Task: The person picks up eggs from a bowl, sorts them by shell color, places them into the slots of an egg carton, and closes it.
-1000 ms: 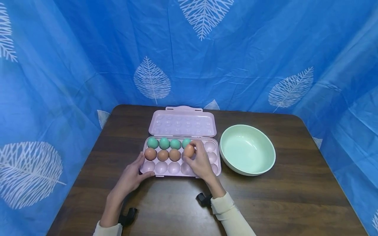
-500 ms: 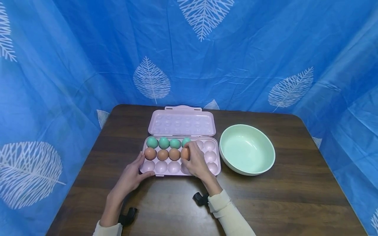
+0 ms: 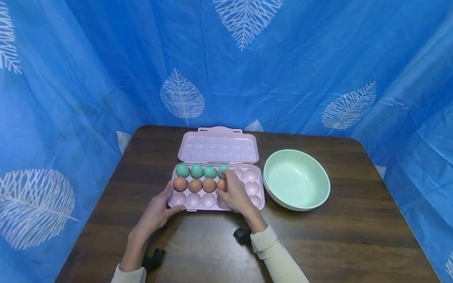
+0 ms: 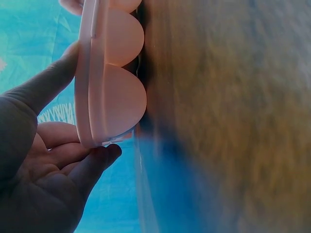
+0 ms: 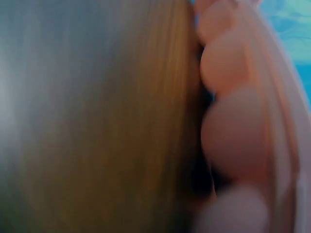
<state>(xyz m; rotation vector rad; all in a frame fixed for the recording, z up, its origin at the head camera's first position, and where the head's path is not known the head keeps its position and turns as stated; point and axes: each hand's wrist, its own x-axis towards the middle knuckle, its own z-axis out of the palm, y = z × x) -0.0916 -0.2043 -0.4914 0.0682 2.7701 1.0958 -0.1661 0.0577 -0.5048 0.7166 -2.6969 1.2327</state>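
An open pink egg tray lies on the table. Several green eggs fill cups along its back row, and brown eggs sit in the middle row. With thumb and fingers, my right hand pinches a brown egg in the middle row's fourth cup, partly covering it. My left hand grips the tray's front left corner; in the left wrist view its thumb lies against the rim and its fingers bend round the end. The right wrist view shows blurred cup undersides, with the right hand hidden.
The tray's lid is folded back toward the curtain. A pale green bowl stands close to the tray's right end. Front-row cups and right-hand cups hold no eggs. A blue leaf-print curtain hangs behind the table.
My right hand has moved slightly left and down, lowering the brown egg from above the tray into the middle-row cup. The left hand has stayed at the tray's corner.
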